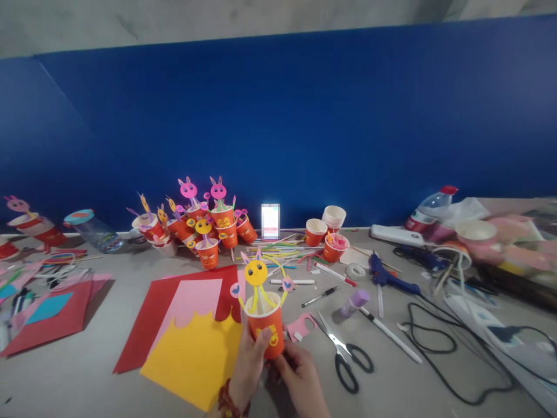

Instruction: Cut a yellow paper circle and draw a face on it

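Note:
My left hand (250,368) is wrapped around a red paper cup (266,328) with yellow print, its thumb across the front. Out of the cup rises a paper bunny puppet (256,271) with a round yellow face, pink ears, stuck-on eyes and yellow pipe-cleaner limbs. Heart-marked pink discs end its two arms. Just below the cup's base, my right hand (300,371) is closed with its fingers bunched together; what they grip is hidden. A pink paper scrap (301,327) with a cut-out lies behind the right hand, and black-handled scissors (343,351) lie spread to its right.
Yellow paper (195,360) overlaps red and pink sheets on the left. Several finished cup puppets (209,252) stand at the back. Farther right are a glue stick (355,303), a pen (319,296), a blue glue gun (394,280) and its looping black cable (452,389).

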The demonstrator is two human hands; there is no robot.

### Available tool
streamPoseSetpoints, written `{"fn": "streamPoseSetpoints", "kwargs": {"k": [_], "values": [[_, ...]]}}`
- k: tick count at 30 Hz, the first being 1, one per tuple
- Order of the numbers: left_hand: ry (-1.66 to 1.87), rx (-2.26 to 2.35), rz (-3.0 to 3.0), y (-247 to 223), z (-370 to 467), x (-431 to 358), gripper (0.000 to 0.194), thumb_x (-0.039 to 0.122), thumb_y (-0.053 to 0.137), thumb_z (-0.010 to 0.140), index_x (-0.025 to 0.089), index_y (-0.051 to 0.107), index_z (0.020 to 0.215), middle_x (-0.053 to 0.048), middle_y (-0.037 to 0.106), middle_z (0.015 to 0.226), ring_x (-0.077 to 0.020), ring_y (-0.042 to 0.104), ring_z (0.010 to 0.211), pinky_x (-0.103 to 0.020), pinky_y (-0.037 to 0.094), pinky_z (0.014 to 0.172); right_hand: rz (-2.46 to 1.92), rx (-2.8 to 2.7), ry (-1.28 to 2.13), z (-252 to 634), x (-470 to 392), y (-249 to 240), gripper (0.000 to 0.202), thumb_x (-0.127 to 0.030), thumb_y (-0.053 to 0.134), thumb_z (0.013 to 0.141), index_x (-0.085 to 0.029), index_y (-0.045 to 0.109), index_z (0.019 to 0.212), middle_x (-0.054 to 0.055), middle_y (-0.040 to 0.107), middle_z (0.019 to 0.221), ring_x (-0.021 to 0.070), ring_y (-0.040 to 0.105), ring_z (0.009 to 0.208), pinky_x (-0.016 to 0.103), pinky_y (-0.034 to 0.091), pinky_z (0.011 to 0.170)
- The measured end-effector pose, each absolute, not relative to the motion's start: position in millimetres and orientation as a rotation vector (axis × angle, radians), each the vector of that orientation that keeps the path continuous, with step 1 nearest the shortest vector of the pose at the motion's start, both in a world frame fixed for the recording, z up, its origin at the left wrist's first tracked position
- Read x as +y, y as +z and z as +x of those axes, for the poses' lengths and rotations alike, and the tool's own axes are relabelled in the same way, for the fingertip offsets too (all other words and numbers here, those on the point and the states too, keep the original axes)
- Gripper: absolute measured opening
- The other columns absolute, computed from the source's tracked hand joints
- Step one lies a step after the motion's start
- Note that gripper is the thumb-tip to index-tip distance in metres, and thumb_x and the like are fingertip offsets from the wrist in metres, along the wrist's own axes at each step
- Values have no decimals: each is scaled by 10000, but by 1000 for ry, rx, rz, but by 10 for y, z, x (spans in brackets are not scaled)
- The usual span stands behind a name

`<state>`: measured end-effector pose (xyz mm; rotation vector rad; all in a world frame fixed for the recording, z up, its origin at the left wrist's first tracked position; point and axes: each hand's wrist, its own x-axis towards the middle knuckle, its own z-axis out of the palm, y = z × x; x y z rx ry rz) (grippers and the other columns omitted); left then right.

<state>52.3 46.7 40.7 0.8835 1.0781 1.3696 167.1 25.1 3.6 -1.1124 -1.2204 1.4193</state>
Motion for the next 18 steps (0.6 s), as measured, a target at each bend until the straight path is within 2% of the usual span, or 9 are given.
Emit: {"fn": "streamPoseSetpoints", "kwargs": {"k": [7,14,18], "values": [[1378,1067,893,444,484,461,717,588,742,737,169,530,1279,-113,738,902,-270,707,802,-388,579,757,-1083,-1208,1430,1688,260,7,504,-643,629,835,-147,711,792,36,636,634,145,541,544,241,443,531],[1452,1147,920,347,418,458,669,496,794,696,209,590,1265,-117,733,1033,-289,678,1004,-378,543,900,-1074,-1213,1383,1688,307,-11,472,-628,655,823,-161,714,782,36,629,634,156,535,560,251,450,538],[1439,1160,1000,317,335,460,712,562,789,655,207,613,1247,-124,729,1064,-332,653,1078,-396,547,912,-1108,-1251,1336,1713,345,-20,475,-631,665,810,-160,726,799,50,653,676,168,552,583,259,465,552]]}}
